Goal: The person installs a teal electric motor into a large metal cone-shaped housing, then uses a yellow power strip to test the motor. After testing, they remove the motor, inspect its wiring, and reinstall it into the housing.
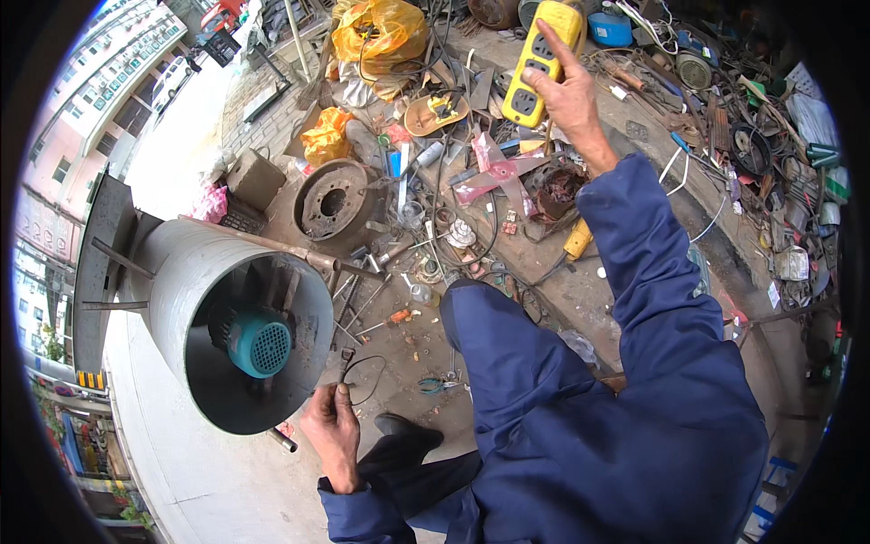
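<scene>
The right hand [566,95] is raised far forward, its grip closed around a yellow power strip [540,62] with dark sockets. The strip's long axis runs up and away from the person, tilted slightly right at the top, and the index finger lies along its face. It hangs above the cluttered ground, well apart from everything the other hand works on.

The left hand [331,431] sits low and close to the body, its grip pinched narrow on a thin black cable [367,376] that loops up from the fingers toward the mouth of a large grey metal fan duct [195,272]. Inside the duct sits a teal motor [260,344]. The duct lies on its side, its open end facing the person, just left of and touching distance from the left hand.

So the cable end is low left and the strip high right, well apart, with the person's blue-clad knee [489,326] between them. A rusty brake drum [331,201] and loose tools lie on the ground [580,290] beyond.
</scene>
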`<act>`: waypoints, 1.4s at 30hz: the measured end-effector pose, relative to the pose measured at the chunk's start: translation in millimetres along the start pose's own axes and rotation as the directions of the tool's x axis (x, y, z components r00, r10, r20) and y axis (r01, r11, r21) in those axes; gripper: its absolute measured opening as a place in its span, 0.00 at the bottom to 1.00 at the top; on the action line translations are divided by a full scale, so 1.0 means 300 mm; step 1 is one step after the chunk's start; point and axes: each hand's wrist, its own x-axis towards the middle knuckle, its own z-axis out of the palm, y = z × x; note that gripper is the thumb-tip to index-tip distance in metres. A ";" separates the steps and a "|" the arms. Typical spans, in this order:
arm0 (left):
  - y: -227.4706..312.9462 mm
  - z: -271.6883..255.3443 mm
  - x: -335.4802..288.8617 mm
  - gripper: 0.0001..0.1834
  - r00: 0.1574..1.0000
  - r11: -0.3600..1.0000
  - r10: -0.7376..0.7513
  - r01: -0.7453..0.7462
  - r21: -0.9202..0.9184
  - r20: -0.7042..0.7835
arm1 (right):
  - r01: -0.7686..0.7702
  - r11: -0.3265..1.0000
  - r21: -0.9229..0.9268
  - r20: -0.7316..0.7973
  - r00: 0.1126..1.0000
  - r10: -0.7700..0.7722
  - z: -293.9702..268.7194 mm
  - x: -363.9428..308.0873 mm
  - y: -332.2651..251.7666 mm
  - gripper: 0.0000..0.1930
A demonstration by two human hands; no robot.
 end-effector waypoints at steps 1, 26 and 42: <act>-0.035 0.018 -0.053 0.08 1.000 0.998 -0.002 0.001 0.070 0.020 | 0.007 0.998 -0.062 -0.011 1.000 -0.008 -0.130 0.054 0.011 0.39; -0.839 0.432 -0.464 0.13 0.629 0.844 -0.528 0.314 0.435 0.570 | -0.301 -0.183 -0.936 -0.333 0.584 0.740 -1.165 -1.058 1.002 0.38; -0.658 0.231 -0.166 0.18 0.835 0.718 -0.550 0.480 -0.504 0.013 | 0.279 -0.286 -0.917 -0.008 0.703 0.711 -0.930 -0.999 0.735 0.16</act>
